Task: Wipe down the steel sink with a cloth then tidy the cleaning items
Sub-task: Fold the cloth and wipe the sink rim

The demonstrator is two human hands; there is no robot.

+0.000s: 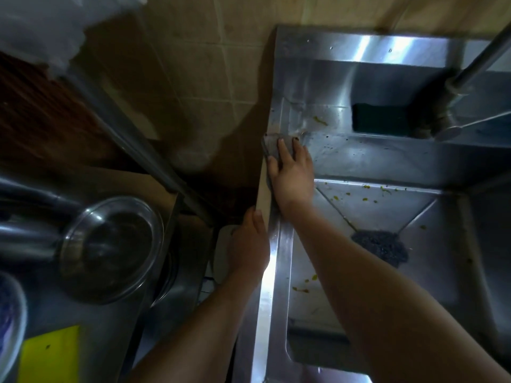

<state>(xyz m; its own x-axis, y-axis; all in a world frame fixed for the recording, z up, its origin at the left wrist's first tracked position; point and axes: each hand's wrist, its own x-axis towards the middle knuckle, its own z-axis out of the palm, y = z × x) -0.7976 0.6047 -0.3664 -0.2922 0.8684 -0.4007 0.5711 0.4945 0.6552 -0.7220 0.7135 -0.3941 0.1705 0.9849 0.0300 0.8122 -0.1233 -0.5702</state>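
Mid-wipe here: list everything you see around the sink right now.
steel sink: one, silver, right half of view
cloth: one, grey, sink's far-left rim corner, under the right hand's fingers
sponge: one, dark green, back ledge
scouring pad: one, dark grey, basin floor
food scraps: several, yellow, scattered on ledge and in basin
tap pipe: one, steel, top right
bowl: one, steel, left side
flat item: one, yellow, bottom left
left hand: on sink's outer left edge
right hand: flat, pressing the cloth

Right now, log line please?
right hand flat on sink left rim | left hand at outer edge | scrubber in sink
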